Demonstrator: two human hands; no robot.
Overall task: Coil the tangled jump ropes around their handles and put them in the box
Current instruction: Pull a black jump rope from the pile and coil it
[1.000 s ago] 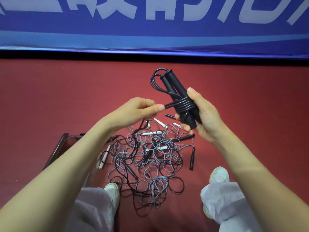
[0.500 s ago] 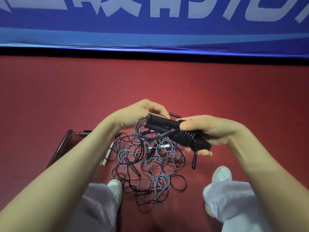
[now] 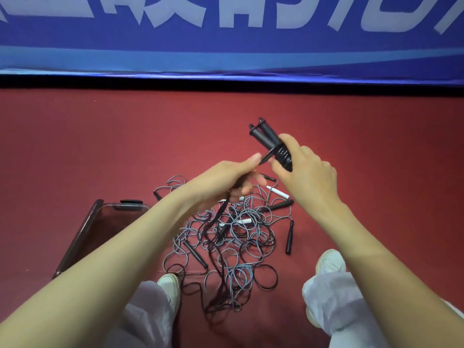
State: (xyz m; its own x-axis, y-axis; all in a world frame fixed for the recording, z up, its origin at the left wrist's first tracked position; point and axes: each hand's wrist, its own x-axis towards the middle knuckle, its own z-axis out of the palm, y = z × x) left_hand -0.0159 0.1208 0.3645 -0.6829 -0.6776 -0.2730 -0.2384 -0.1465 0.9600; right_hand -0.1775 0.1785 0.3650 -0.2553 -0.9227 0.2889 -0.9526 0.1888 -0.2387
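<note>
My right hand (image 3: 305,169) grips a black jump rope bundle (image 3: 271,144), two handles side by side with cord wound round their middle, tilted up to the left. My left hand (image 3: 226,180) pinches the black cord (image 3: 266,156) where it leaves the coil; the slack hangs down into the pile below. On the red floor between my feet lies a tangle of grey and black ropes (image 3: 233,242) with black and white handles. A clear box (image 3: 100,222) sits at the left, partly hidden by my left forearm.
A loose black handle (image 3: 290,238) lies at the pile's right edge and a white handle (image 3: 277,192) near my right wrist. My white shoes (image 3: 330,261) flank the pile. A blue banner (image 3: 226,41) runs across the back above a black strip.
The bundle has swung from lying level and low to pointing up-left, higher than before. My left hand has shifted from beside the handles to pinching the cord at the coil.
</note>
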